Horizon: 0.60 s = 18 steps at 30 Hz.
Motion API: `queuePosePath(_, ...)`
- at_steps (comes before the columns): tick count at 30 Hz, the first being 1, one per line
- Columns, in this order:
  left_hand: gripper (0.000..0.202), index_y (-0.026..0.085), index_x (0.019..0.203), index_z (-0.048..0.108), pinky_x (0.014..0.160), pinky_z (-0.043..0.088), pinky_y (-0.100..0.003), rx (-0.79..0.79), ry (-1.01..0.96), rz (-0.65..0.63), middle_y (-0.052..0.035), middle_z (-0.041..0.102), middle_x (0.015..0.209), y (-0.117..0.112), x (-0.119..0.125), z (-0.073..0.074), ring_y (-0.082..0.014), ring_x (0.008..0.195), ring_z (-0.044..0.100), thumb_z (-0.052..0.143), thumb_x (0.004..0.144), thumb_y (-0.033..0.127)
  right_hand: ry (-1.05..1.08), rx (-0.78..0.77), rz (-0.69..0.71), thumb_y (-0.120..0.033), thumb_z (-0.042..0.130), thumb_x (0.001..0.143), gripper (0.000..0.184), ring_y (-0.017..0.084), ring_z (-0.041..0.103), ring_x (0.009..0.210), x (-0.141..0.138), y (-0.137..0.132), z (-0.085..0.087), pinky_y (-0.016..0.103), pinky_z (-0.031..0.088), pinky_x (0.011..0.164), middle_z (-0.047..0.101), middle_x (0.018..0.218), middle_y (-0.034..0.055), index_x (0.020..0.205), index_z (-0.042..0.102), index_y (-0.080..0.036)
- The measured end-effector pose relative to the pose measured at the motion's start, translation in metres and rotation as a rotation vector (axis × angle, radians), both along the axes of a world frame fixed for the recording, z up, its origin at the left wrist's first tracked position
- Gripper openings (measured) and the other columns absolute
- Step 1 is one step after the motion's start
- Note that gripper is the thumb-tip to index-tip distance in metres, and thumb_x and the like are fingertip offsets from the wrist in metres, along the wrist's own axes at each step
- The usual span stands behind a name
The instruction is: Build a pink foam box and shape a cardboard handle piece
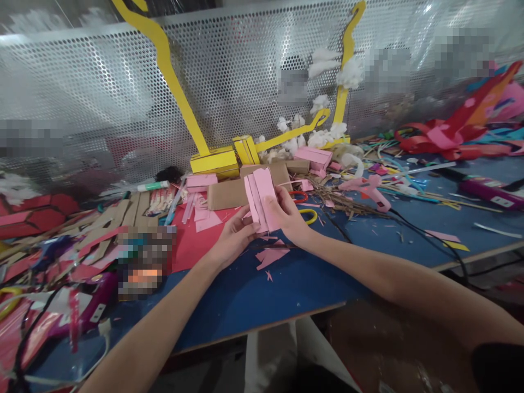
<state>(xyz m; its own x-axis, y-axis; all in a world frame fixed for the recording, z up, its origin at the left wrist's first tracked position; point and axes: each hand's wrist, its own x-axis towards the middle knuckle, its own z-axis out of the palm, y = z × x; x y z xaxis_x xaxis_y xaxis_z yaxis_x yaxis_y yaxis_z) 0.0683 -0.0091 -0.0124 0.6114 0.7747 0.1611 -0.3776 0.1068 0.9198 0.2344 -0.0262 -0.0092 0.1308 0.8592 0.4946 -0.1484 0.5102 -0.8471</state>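
Both my hands hold a folded pink paper piece (259,195) above the blue table (254,295). My right hand (286,215) grips its right side, thumb pressed on the front. My left hand (236,234) pinches its lower left edge from below. Pink paper scraps (270,255) lie on the table just under my hands. A brown cardboard box (229,194) stands right behind the pink piece.
A yellow cardboard structure (213,159) rises at the back against a perforated metal panel (229,71). A pink glue gun (368,188) with a black cord lies to the right. Red paper sheet (192,240), scissors handles (305,204), cardboard strips and coloured scraps clutter both sides.
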Motion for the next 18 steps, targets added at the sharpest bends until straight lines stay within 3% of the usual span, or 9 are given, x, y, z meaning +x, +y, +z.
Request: queuePosePath(18,0.058,0.023,0.136,0.061,0.095,0.055,-0.040,0.015,-0.020,0.082,-0.0091,0.073,0.122,-0.0064,0.0076,0.0018,-0.0231,0.103,0.072,0.078,0.080,0.022,-0.002,0.019,-0.011,-0.056,0.062,0.093,0.041,0.020,0.062,0.100,-0.0016,-0.0038,0.0056,0.038,0.056,0.090,0.063,0.113,0.0050,0.118,0.048,-0.026)
